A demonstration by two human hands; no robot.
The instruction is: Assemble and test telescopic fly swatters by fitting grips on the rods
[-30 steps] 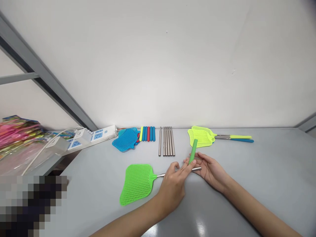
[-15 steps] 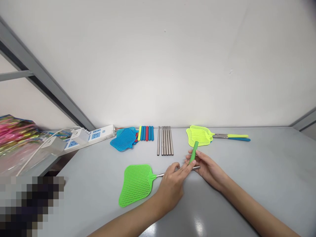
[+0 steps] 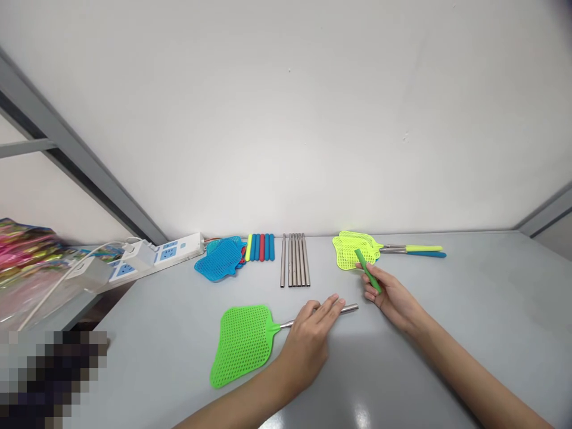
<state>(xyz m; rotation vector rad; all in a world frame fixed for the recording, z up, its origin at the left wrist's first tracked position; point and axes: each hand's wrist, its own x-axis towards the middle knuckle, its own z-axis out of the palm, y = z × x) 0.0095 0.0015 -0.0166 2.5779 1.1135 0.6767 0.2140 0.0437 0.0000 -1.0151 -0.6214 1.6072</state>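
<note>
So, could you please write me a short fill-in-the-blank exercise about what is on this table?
The left hand rests on the bare ____ handle of the green fly swatter.
The right hand holds a short ____ grip sleeve.
The stacked swatters at the far right have one yellow grip and one ____ grip.
The power strip lies to the ____ of the blue fly swatters.

Missing words: metal; green; blue; left.

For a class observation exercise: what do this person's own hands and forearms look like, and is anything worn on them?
The left hand and right hand are bare: no gloves, rings, watch or bracelet show. Neither forearm shows a sleeve.
</note>
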